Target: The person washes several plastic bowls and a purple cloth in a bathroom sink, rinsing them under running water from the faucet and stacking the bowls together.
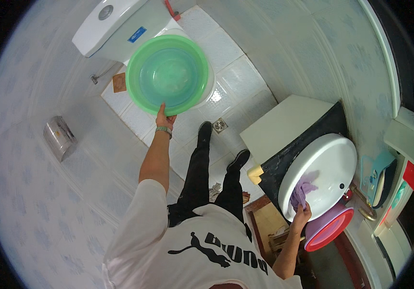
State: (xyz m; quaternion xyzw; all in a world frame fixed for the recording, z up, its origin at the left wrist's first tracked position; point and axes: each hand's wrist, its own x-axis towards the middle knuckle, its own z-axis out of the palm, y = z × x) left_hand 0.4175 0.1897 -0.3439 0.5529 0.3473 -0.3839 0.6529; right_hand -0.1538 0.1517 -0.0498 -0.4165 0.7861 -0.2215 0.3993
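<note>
A green plastic basin rests over the toilet bowl, with what looks like water inside. My left hand grips its near rim, the thumb over the edge and the fingers beneath. On the right, my right hand holds a purple cloth over the near side of the white oval washbasin. The cloth hangs bunched inside the washbasin's rim, and its shadow falls on the bowl.
The toilet tank stands at upper left. A black countertop has a yellow corner guard. Pink and red basins stand beside the washbasin. A floor drain lies near my shoes. A metal paper holder hangs on the left wall.
</note>
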